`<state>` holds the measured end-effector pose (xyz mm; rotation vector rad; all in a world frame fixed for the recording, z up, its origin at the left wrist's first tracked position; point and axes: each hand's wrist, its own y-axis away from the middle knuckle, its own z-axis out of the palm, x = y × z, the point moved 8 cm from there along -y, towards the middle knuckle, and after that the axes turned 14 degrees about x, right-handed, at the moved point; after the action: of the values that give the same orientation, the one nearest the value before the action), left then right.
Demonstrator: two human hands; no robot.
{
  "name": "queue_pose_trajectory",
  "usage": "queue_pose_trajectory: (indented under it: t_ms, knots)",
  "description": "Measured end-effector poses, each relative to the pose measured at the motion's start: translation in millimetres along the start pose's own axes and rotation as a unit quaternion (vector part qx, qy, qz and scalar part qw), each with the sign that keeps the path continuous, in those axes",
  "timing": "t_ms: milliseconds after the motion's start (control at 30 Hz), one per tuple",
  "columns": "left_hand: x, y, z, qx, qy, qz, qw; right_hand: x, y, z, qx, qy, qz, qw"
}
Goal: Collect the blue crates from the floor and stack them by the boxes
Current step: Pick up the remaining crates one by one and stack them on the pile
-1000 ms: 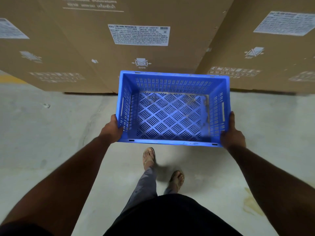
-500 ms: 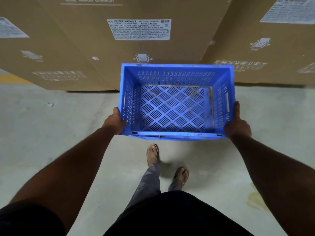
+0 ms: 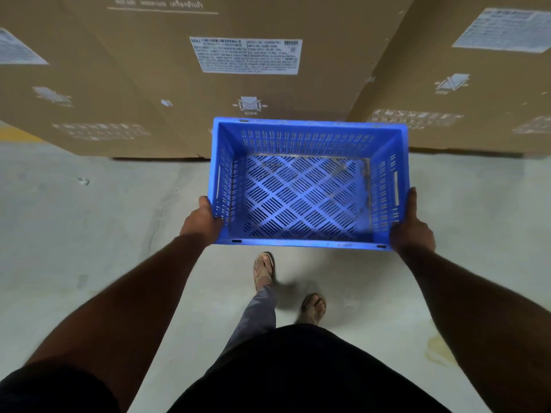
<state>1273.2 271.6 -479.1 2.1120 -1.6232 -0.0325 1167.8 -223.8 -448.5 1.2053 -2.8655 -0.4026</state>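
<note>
**Blue crate carried toward cardboard boxes**

A person holds an empty blue crate (image 3: pixel 307 186) out in front of the body, level and clear of the concrete floor (image 3: pixel 89 248). The left hand (image 3: pixel 201 220) grips the crate's left wall near its near corner, thumb along the rim; the right hand (image 3: pixel 413 226) clasps the right wall at the matching corner, thumb up against the side. The crate hangs between the two hands, its slotted bottom and perforated walls in plain view. Its far edge overlaps the foot of tall cardboard boxes (image 3: pixel 244 93) standing ahead, one bearing a white label (image 3: pixel 249 56). Sandalled feet (image 3: pixel 264 268) show below the crate.
</note>
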Motion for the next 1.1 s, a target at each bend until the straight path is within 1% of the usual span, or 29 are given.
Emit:
queue_pose_trajectory:
  t_ms: [267,400,533,700,833,933,1067,1100]
  knots:
    - [-0.8,-5.8,2.2,0.009,0.01,-0.004,1.0,0.7,-4.9,3.1,0.008,-0.002,-0.006,1.0]
    - [-1.2,-4.5,2.0,0.012,0.024,-0.009,1.0,0.3,-6.3,5.9,-0.002,-0.014,-0.013,1.0]
    - [-0.2,-3.9,2.1,0.019,0.015,-0.012,1.0,0.1,-7.3,7.3,-0.007,-0.012,-0.016,1.0]
    - [1.0,-4.3,2.6,0.046,0.005,-0.017,0.999,2.1,-10.1,11.1,0.002,-0.038,-0.01,0.999]
    - [-1.0,-4.6,4.3,0.049,0.003,-0.02,0.999,4.0,-11.0,13.8,0.001,-0.047,-0.007,0.999]
    - [-2.9,-7.2,5.0,0.054,0.009,-0.023,0.998,4.3,-13.3,14.7,0.008,-0.045,-0.01,0.999]
    - [-6.9,3.7,1.3,0.052,0.032,-0.039,0.997,3.3,-2.6,8.6,-0.007,-0.07,-0.005,0.997]
    - [-5.7,7.9,-2.9,0.059,0.044,-0.051,0.996,1.2,1.4,4.1,0.007,-0.081,-0.004,0.997]
